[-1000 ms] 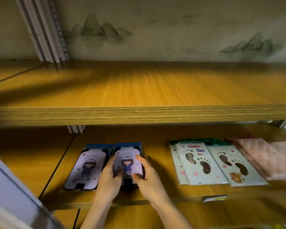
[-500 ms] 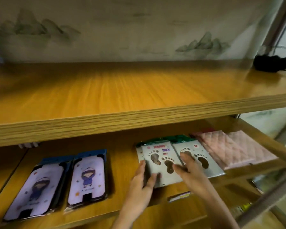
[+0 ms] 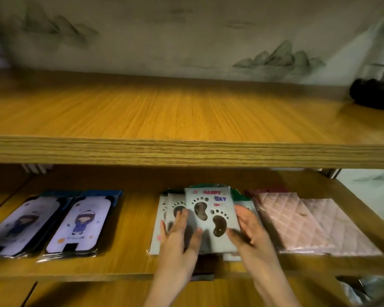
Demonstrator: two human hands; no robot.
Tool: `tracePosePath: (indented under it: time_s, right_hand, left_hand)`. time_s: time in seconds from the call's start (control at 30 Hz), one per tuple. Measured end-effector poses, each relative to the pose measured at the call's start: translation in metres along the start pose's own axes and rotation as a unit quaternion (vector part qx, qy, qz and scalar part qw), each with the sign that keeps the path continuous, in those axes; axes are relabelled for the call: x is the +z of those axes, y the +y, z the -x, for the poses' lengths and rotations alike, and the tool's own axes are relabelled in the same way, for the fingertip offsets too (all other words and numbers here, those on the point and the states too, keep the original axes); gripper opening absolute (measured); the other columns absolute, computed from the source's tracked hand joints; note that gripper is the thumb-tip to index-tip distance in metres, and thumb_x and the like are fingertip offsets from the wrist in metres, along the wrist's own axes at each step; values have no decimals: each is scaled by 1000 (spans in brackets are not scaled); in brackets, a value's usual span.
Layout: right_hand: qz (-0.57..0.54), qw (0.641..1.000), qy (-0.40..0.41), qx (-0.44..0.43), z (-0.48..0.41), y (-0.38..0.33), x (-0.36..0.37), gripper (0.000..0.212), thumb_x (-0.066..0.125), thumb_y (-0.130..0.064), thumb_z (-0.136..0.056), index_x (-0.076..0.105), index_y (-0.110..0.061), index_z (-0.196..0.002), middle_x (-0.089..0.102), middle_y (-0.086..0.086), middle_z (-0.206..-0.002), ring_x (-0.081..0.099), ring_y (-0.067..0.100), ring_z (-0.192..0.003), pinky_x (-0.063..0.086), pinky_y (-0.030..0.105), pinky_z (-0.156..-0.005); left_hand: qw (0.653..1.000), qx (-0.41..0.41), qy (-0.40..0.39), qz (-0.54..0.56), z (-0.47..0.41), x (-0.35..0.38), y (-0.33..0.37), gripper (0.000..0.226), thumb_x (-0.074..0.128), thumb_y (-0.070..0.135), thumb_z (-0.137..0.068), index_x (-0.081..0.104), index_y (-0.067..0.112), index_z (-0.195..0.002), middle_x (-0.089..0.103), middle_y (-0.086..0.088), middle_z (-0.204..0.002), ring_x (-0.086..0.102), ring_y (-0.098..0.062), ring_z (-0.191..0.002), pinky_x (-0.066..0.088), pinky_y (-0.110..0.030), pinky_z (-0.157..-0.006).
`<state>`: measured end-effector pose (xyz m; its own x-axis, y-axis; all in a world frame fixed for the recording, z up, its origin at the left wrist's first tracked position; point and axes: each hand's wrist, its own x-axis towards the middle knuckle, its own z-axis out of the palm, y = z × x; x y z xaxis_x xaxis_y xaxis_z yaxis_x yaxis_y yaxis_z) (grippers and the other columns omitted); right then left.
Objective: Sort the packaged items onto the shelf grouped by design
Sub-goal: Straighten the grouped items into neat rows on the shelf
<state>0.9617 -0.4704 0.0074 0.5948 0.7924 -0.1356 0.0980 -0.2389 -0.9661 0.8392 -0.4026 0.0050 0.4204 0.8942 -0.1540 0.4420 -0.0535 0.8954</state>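
Observation:
On the lower wooden shelf (image 3: 120,262) lie three groups of packaged items. Two purple packs with a cartoon girl (image 3: 80,224) sit at the left. Several grey packs printed with footprints (image 3: 208,216) are stacked in the middle. Pink quilted packs (image 3: 308,224) lie at the right. My left hand (image 3: 179,235) presses on the left side of the footprint stack, fingers spread over the lower packs. My right hand (image 3: 247,227) rests against the right edge of the top footprint pack. The two hands bracket the stack between them.
The upper shelf (image 3: 186,149) juts out above the lower one and hides its back part. A dark object (image 3: 370,94) sits at the upper shelf's far right. A wall with painted mountains is behind. Something shiny (image 3: 359,289) lies below at the lower right.
Both hands left the purple girl packs and moved right to the footprint packs. The spread-out footprint packs are now gathered into an overlapping stack between my hands.

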Motion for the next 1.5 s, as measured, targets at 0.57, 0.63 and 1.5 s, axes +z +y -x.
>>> tracePosePath:
  time_s: [0.57,0.63,1.5]
  right_hand:
    - [205,965,-161,12,-12,-23,17,61,44,-27,-94,13,-32,-147,30,-2,-149,43,19,-130,39,32,-104]
    - [239,957,-168,-1,-16,-24,32,65,43,-31,-95,6,-28,-149,31,3,-150,42,20,-132,36,37,-108]
    - [99,992,-75,6,-4,-12,96,93,66,-20,-83,0,-33,-147,12,-13,-156,12,11,-143,13,33,-115]
  left_hand:
    - [991,3,115,-63,-28,-16,-23,47,53,30,-88,38,22,-131,54,5,-122,52,-14,-111,46,-32,-95]
    - [995,1,97,-36,-28,-21,-23,52,56,24,-87,35,19,-134,54,7,-114,52,-13,-107,43,-27,-90]
    - [977,-20,-11,214,-21,-78,-37,75,66,0,-75,31,19,-139,38,1,-144,37,-10,-122,27,-34,-107]
